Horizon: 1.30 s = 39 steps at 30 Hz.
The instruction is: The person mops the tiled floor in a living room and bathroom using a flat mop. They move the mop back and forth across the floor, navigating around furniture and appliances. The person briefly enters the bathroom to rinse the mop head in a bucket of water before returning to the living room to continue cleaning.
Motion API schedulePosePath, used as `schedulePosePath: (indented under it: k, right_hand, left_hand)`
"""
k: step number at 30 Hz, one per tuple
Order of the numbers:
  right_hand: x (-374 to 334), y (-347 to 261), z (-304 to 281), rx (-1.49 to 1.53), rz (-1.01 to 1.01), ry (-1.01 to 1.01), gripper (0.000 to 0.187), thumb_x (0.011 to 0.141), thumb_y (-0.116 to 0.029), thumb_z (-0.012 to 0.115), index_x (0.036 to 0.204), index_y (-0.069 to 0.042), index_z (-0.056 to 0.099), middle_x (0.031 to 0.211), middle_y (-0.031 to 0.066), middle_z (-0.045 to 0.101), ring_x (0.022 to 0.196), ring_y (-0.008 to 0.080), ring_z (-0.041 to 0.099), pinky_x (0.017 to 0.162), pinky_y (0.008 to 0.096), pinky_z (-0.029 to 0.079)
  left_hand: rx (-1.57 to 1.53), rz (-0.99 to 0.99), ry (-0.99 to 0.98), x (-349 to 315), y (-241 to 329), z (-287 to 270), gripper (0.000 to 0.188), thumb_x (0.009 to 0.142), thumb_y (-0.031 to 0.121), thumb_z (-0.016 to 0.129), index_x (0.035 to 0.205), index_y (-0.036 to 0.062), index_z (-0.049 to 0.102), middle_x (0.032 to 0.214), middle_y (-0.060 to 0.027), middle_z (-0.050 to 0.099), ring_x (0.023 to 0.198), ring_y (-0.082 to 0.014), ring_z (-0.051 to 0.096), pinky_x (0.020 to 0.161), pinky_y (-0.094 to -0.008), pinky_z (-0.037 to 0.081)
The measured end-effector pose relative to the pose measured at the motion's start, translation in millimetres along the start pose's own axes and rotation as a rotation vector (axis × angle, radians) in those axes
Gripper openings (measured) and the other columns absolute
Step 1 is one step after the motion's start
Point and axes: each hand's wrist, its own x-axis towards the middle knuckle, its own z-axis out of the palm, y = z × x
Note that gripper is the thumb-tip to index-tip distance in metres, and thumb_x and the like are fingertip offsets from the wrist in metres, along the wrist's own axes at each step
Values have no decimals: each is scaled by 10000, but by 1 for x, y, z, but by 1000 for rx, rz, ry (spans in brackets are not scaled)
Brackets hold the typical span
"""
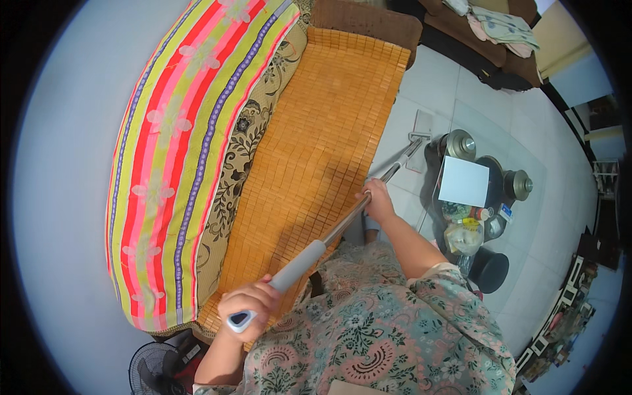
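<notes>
A flat mop [343, 226] with a metal pole and a grey grip slants across the view. My left hand [249, 304] is wrapped round the grip near its white hanging end. Farther up, my right hand [378, 200] is closed round the bare metal pole. The narrow grey mop head [421, 135] lies on the white tiled floor [413, 82], between the sofa seat and the glass table. A slatted bamboo mat [316, 112] covers the seat beside both hands.
A striped, flowered cloth [174, 138] drapes the sofa back at left. The glass table [526, 227] at right bears metal pots [461, 143], a white sheet [464, 181] and bags [464, 237]. Near it stands a black round stool [488, 270]. A fan [155, 368] is at lower left.
</notes>
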Motion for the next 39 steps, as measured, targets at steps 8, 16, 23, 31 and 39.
schedulePosePath:
  k: [8,16,23,31,39]
  right_hand:
    - [69,104,-40,-76,175,-175,230,710,-83,716,842,-71,528,1143,247,521,1240,425,363,976,414,383]
    - [64,69,-32,-68,-12,-78,244,696,-106,741,823,-73,535,1019,180,549,1081,378,481,914,393,416]
    - [98,24,-23,49,-39,33,249,693,-164,747,738,-41,536,799,124,500,753,314,484,663,395,428]
    - [148,74,-94,161,37,29,275,704,-208,748,786,-43,544,839,126,495,786,314,489,657,397,418]
    - [160,8,-128,60,158,73,284,765,-275,697,794,-48,529,799,91,525,834,307,515,713,394,427]
  left_hand:
    - [37,84,-8,49,-72,65,60,695,-9,579,746,16,598,810,-109,628,887,-276,624,949,-438,423]
    - [258,77,-19,57,-14,51,71,674,-1,597,745,1,598,788,-121,629,866,-290,642,895,-448,471]
    - [196,55,111,87,17,27,84,722,67,590,739,-14,604,778,-150,642,867,-293,638,895,-453,469]
    - [388,139,-204,182,30,93,48,633,67,622,670,37,611,757,-92,657,835,-263,668,864,-424,499]
    - [291,165,-85,243,71,72,168,678,201,657,625,55,593,659,-89,645,701,-248,670,815,-406,523]
